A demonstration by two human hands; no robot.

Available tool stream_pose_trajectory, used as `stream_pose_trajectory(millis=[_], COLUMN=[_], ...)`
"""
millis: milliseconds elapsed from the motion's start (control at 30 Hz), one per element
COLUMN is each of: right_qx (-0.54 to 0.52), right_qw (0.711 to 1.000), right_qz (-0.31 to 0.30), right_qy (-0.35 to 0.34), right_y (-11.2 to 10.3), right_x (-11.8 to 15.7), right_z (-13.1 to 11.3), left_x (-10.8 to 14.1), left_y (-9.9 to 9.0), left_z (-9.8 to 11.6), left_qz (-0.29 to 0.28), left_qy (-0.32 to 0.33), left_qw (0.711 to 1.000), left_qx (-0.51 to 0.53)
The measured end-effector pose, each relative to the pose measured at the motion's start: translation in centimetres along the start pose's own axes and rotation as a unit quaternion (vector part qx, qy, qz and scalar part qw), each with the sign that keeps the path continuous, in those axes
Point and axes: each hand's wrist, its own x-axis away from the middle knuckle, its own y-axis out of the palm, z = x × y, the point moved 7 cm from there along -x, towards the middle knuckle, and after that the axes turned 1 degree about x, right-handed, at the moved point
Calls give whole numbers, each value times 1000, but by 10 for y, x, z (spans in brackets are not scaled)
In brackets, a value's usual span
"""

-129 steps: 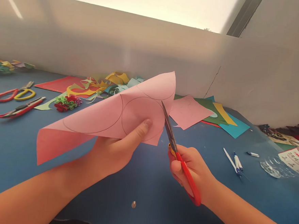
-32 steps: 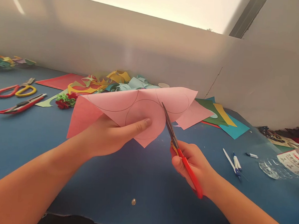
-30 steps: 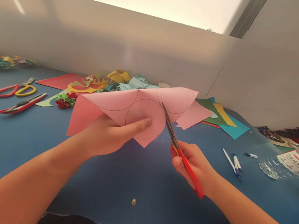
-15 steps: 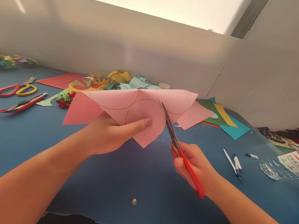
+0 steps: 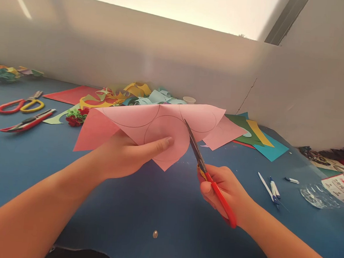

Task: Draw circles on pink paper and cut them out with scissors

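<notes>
A pink sheet of paper with circles drawn on it hangs above the table, its edges curling. My left hand grips it from the left, thumb on top of a drawn circle and the other fingers hidden beneath. In my right hand are red-handled scissors, pointing up and away to the left. Their dark blades meet the paper along the right side of the middle circle, where the edge is cut round. The blades look nearly closed.
Red-and-yellow scissors and red-handled pliers lie left on the blue table. Paper scraps and small paper flowers sit behind. Coloured sheets, pens and a clear bottle are right; a bead lies in front.
Both hands keep almost the same pose, with the scissors at the same part of the circle. The paper's left flap hangs slightly lower, and the view has shifted a little.
</notes>
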Motion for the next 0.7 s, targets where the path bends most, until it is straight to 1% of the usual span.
stream_pose_trajectory(millis=[67,133,233,333,533,600,700], right_qx=[1,-1,0,8,12,13,13], right_qw=[1000,1000,1000,1000,999,999,999], right_qz=[2,4,7,11,14,13,11], right_qy=[2,0,2,18,29,29,31], right_y=[0,0,0,-1,-3,-4,-6], right_x=[0,0,0,1,2,2,3], right_z=[1,1,-1,-2,-4,-3,-1], left_x=[-1,-2,-1,-1,-2,-2,-3], left_y=[1,0,0,0,-1,-2,-2], left_z=[-3,-5,-4,-3,3,2,-3], left_qz=[-12,-8,-7,-13,-20,-28,-49], left_qy=[-4,-4,-1,-2,28,29,13], left_qw=[1000,1000,999,1000,999,999,999], left_qx=[18,30,32,27,28,29,17])
